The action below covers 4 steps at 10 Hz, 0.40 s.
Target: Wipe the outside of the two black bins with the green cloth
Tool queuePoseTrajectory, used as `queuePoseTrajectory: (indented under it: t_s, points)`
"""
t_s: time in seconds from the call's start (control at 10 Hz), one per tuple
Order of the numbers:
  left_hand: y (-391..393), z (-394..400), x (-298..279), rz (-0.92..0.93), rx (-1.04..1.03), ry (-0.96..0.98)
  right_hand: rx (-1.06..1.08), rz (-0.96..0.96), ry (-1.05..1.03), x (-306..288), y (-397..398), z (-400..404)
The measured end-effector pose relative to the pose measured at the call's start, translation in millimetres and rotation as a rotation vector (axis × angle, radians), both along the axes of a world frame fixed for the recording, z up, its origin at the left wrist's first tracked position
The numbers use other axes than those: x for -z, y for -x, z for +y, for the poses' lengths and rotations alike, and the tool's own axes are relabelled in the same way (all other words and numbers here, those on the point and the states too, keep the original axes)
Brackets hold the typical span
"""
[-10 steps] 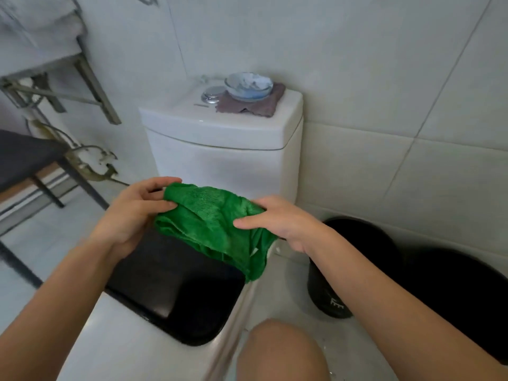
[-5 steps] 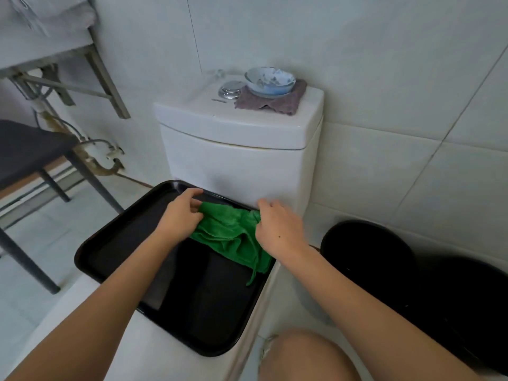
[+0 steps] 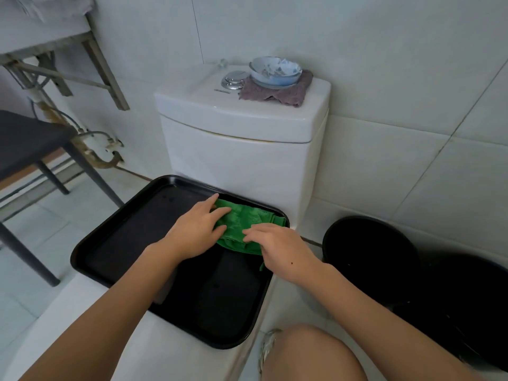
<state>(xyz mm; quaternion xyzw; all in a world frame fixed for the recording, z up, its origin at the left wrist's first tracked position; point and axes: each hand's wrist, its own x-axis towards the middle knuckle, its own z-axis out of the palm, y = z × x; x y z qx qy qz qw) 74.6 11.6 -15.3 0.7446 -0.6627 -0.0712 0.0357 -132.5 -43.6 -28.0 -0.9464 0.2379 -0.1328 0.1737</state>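
The green cloth [image 3: 242,222] lies folded in the far right corner of a black tray [image 3: 121,232] that sits on the closed toilet lid. My left hand [image 3: 196,229] rests flat on the cloth's left part, fingers straight. My right hand [image 3: 280,248] lies on its near right edge with fingers stretched out. Two black bins stand on the floor to the right of the toilet: one [image 3: 368,243] near the wall, the other [image 3: 467,303] at the right edge of view.
The white toilet tank [image 3: 239,149] behind the tray carries a bowl [image 3: 275,71] on a purple cloth [image 3: 277,93]. A dark stool [image 3: 24,138] stands at the left. My bare knee [image 3: 310,356] is at the bottom. Tiled wall is behind.
The cloth was held up above the tray; both hands lowered it into the tray's far right corner and now lie flat on it.
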Motion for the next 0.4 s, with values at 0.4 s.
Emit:
queuePoseTrajectory:
  t_s: [0.4]
  points:
    - [18, 7, -12, 0.012, -0.014, -0.079, 0.145, 0.019, -0.195, -26, 22, 0]
